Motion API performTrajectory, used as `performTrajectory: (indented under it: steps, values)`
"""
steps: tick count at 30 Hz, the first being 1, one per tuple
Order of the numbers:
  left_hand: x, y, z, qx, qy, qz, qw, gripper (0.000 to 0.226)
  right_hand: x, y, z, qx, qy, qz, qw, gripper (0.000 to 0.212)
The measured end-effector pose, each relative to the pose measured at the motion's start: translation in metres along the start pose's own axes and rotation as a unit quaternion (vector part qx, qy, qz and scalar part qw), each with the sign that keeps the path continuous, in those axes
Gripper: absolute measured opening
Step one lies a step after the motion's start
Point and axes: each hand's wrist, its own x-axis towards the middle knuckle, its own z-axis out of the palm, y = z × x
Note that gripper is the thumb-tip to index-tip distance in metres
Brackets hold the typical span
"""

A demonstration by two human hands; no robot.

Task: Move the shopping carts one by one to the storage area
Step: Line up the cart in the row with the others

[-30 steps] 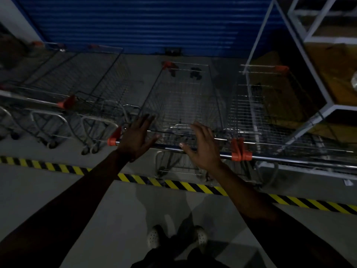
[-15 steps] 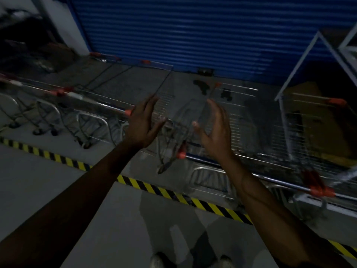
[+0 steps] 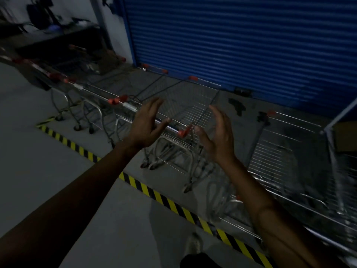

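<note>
Shopping carts [image 3: 185, 105] lined up along the blue shutter [image 3: 241, 39]
At least four stand behind one striped tape line [image 3: 154, 196]; blur hides the exact count. Left hand [image 3: 146, 126] and right hand [image 3: 218, 136] hover with fingers spread and loose, holding nothing, flanking one red handle end [image 3: 181, 133].

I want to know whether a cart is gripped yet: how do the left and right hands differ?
The left hand leans rightward, across the cart handle in view; the right hand stands nearly upright, before the wire basket. The left hand sits slightly higher than the right hand. Both are open, gripping nothing.
</note>
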Motion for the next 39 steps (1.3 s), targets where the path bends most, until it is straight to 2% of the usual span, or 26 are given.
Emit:
performTrajectory:
  steps: [4, 9, 15, 18, 21, 24, 27, 30, 32, 34, 36, 39]
  values:
    - [0.020, -0.052, 0.004, 0.042, -0.017, -0.016, 0.999, 0.070, 0.037, 0.026, 0.047, 0.008, -0.026, -0.005, 1.000, 0.076]
    - [0.047, -0.125, 0.015, 0.092, -0.079, -0.040, 0.992, 0.072, 0.078, 0.067, 0.112, -0.022, -0.073, -0.012, 0.997, 0.070]
    - [0.075, -0.189, 0.035, 0.119, -0.147, -0.056, 0.980, 0.082, 0.105, 0.111, 0.165, -0.068, -0.190, 0.016, 0.979, 0.069]
    - [0.086, -0.212, 0.051, 0.119, -0.182, -0.037, 0.975, 0.088, 0.110, 0.125, 0.184, -0.079, -0.240, 0.029, 0.967, 0.068]
    - [0.097, -0.238, 0.068, 0.145, -0.251, -0.037, 0.957, 0.106, 0.116, 0.139, 0.201, -0.103, -0.297, 0.034, 0.949, 0.068]
    - [0.104, -0.273, 0.087, 0.153, -0.334, -0.069, 0.928, 0.123, 0.115, 0.152, 0.209, -0.154, -0.341, 0.012, 0.927, 0.055]
    - [0.112, -0.310, 0.103, 0.195, -0.421, -0.074, 0.883, 0.136, 0.116, 0.167, 0.212, -0.172, -0.405, 0.062, 0.896, 0.043]
    - [0.127, -0.342, 0.114, 0.240, -0.458, -0.037, 0.855, 0.126, 0.124, 0.169, 0.214, -0.185, -0.461, 0.108, 0.861, 0.045]
    - [0.140, -0.357, 0.123, 0.231, -0.462, -0.005, 0.856, 0.126, 0.131, 0.167, 0.213, -0.198, -0.464, 0.132, 0.853, 0.043]
    - [0.152, -0.363, 0.131, 0.227, -0.471, 0.026, 0.852, 0.133, 0.138, 0.169, 0.209, -0.200, -0.446, 0.161, 0.857, 0.052]
    - [0.166, -0.365, 0.139, 0.224, -0.479, 0.031, 0.848, 0.125, 0.150, 0.171, 0.206, -0.213, -0.427, 0.182, 0.860, 0.061]
    - [0.188, -0.362, 0.155, 0.218, -0.474, 0.043, 0.852, 0.115, 0.167, 0.184, 0.202, -0.244, -0.422, 0.229, 0.843, 0.067]
